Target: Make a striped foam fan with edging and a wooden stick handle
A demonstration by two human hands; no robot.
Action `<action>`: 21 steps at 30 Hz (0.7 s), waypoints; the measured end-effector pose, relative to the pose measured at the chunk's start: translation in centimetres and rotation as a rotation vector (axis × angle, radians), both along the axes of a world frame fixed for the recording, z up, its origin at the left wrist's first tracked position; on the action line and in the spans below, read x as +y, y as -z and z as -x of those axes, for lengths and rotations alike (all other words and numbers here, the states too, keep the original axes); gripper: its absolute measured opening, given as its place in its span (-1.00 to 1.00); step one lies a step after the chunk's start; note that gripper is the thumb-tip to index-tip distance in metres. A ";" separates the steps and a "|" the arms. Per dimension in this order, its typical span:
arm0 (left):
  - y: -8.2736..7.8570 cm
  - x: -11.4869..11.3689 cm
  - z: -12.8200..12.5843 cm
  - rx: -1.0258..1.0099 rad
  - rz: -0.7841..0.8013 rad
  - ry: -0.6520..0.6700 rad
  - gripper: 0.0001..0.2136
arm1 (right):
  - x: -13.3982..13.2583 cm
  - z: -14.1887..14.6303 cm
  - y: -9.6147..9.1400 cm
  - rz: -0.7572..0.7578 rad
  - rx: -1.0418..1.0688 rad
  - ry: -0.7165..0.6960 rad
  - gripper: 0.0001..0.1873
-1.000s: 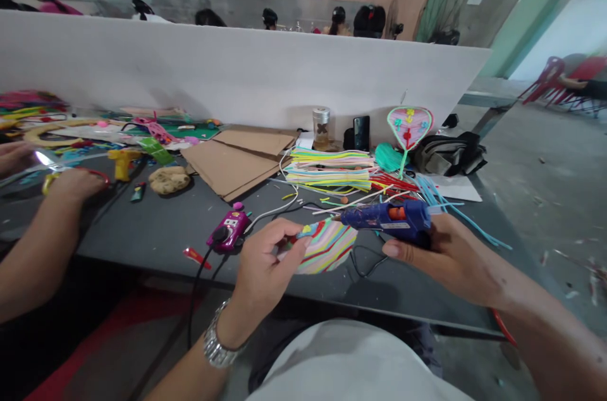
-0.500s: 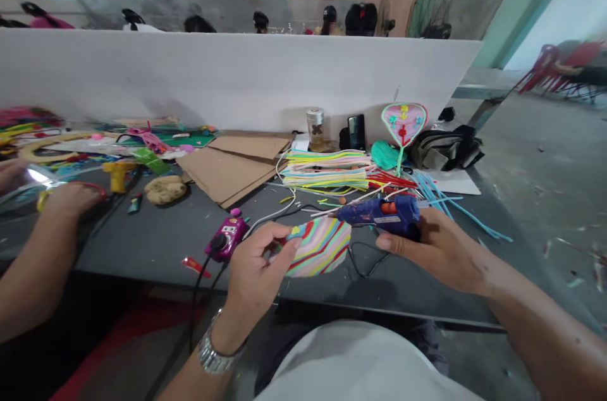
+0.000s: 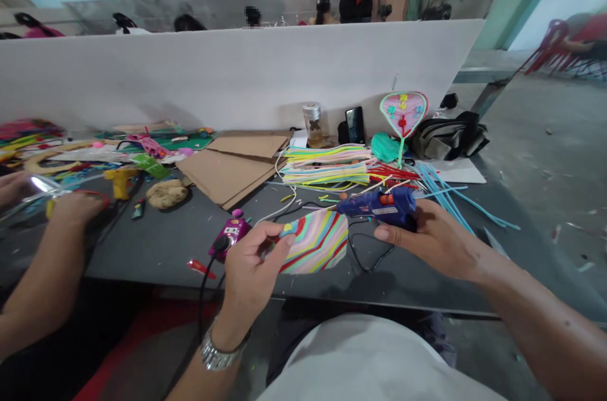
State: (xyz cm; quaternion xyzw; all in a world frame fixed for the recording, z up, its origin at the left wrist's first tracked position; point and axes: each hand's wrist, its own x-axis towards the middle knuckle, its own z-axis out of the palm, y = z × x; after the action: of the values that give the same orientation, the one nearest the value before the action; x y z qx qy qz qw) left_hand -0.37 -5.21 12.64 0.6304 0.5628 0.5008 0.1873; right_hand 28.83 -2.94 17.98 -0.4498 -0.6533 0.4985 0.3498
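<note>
Head view. The left hand [image 3: 251, 281] is closed in a firm pinch, thumb over fingers, on the left end of a striped panel [image 3: 317, 243]. The panel is held clear of the table, above its near edge. Its long axis runs roughly left to right across the view, with a pointed corner at the thumb and the face tilted up toward the camera.

The right hand [image 3: 439, 240] is wrapped round the grip of a blue hot glue gun [image 3: 379, 208], with the fingers closed and partly hidden behind the body. The gun's barrel lies nearly level, with the nozzle pointing left at the panel's upper edge. Whether the tip touches that edge cannot be told.

Judged from this position, the step in hand is glue work at the panel's edge. The next move calls for a steady panel and the nozzle set exactly on the intended spot.

A purple power socket [image 3: 230, 231] lies on the dark worktable [image 3: 142, 249] just left of the panel. A bundle of coloured pipe cleaners [image 3: 327, 164] lies beyond the gun. At far left, a co-worker's hand [image 3: 76, 208] is near a yellow glue gun [image 3: 121, 183].
</note>
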 end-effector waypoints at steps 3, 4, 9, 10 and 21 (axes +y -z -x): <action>0.2 0.1 0.1 -0.011 0.017 0.001 -0.84 | 0.1 0.0 0.2 0.007 0.021 0.027 -0.48; 0.3 0.1 0.2 -0.016 0.018 0.001 -0.84 | 0.1 0.1 0.3 0.008 0.024 0.034 -0.48; 1.0 0.2 0.7 -0.016 0.031 -0.008 -0.84 | 0.2 0.0 0.8 0.061 0.001 0.046 -0.50; 1.1 0.2 0.8 -0.019 0.035 -0.010 -0.85 | 0.2 0.0 0.9 0.069 -0.010 0.048 -0.50; 1.0 0.3 1.0 -0.063 0.063 -0.021 -0.84 | 0.3 0.0 1.0 0.077 -0.129 0.130 -0.47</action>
State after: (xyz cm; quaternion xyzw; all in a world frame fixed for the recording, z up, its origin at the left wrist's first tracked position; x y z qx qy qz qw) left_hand -1.34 -4.95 11.61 0.6023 0.5786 0.5043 0.2194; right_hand 28.83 -2.66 16.96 -0.5355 -0.6242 0.4695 0.3214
